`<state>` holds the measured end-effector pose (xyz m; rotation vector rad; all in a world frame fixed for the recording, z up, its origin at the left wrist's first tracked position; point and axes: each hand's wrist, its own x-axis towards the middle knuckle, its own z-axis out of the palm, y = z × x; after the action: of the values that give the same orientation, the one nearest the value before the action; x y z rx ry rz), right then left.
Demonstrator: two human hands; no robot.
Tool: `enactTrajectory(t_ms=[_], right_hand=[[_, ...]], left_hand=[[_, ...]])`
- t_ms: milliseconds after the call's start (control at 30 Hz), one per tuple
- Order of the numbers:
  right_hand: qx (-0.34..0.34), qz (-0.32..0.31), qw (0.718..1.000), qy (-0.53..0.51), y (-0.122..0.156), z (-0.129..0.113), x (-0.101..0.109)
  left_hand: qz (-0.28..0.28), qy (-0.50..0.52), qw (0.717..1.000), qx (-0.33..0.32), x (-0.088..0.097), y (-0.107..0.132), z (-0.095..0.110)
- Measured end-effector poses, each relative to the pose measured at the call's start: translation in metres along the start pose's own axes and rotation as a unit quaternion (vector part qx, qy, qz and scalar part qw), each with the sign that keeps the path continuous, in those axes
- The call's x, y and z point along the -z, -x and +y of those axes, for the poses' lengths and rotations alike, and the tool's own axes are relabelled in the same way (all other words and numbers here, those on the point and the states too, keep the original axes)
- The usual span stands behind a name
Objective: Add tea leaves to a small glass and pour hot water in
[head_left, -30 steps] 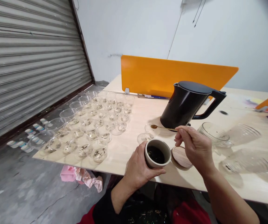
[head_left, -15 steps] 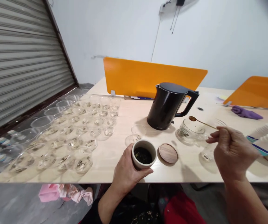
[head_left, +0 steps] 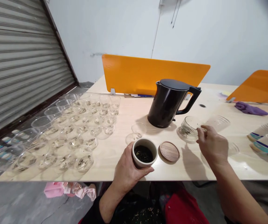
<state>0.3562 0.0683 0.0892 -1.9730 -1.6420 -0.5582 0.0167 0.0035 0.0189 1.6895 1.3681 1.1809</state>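
My left hand (head_left: 127,169) is wrapped round a pale ceramic jar (head_left: 156,152) and tilts its mouth towards me; dark dried tea leaves (head_left: 143,154) lie inside. Beside it rests a round wooden lid (head_left: 169,151). My right hand (head_left: 213,144) is pinched at the near right rim of a ribbed glass cup (head_left: 188,127) that has a few leaves in it. The thin long-handled spoon in that hand is almost wholly hidden by the fingers now. Behind the jar stands a clear cup (head_left: 138,128).
Many clear plastic cups with leaves at the bottom fill the table's left side, one of them a near cup (head_left: 84,158). A black kettle (head_left: 167,104) stands behind the lid. Stacked paper cups (head_left: 265,141), a purple cloth (head_left: 251,109) and an orange divider (head_left: 152,74) are also there.
My right hand has moved left and forward, bringing the spoon from above and right of the glass cup to its rim. The left hand still holds the jar in place.
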Motion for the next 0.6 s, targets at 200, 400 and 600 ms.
enactTrajectory(t_ms=[200, 400, 600], right_hand=[[0.041, 0.013, 0.997, -0.060, 0.048, -0.032, 0.027], [0.242, -0.164, 0.949, -0.115, 0.072, -0.052, -0.020], [0.265, -0.166, 0.942, -0.123, 0.075, -0.054, -0.037]], left_hand=[[0.006, -0.013, 1.000, 0.006, 0.000, -0.001, 0.003], [0.016, -0.033, 0.999, -0.012, -0.001, 0.003, 0.004], [0.028, -0.046, 0.998, -0.032, -0.005, 0.008, 0.000]])
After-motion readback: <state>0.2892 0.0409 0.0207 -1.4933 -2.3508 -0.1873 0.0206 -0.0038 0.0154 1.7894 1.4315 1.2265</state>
